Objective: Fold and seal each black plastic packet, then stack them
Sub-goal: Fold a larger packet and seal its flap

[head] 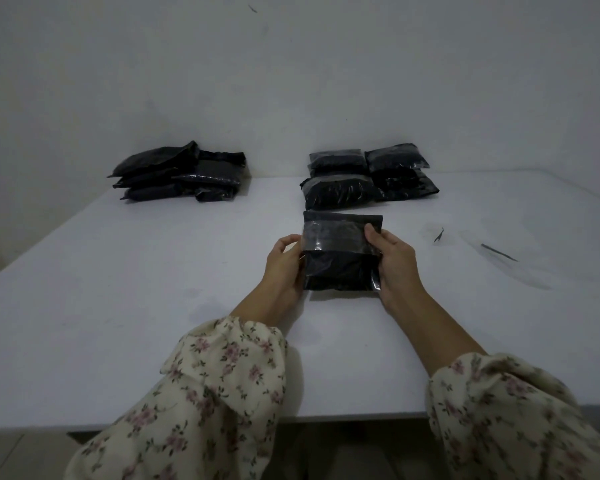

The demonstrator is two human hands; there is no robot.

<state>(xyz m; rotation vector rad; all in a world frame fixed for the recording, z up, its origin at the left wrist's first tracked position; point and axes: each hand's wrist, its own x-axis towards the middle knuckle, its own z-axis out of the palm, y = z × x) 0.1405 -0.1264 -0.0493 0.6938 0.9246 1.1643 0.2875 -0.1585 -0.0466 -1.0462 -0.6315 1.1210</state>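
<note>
Half-hiding left hand (284, 268), right hand (394, 265): packet (342, 252)

Black packet (342, 252), floral sleeves (222, 382) (cream ground).

Both arms were stretched forward from the body, the forearms bare below floral sleeves (201, 393) gathered short of the wrists. The left hand (284, 268) and the right hand (394, 268) faced each other, palms turned inward and roughly level, with a black packet (340, 251) held between them. Each hand gripped one side edge. The thumbs lay on the near face, the right one set higher up, and the other fingers curled out of sight behind. Both wrists looked nearly straight.
</note>
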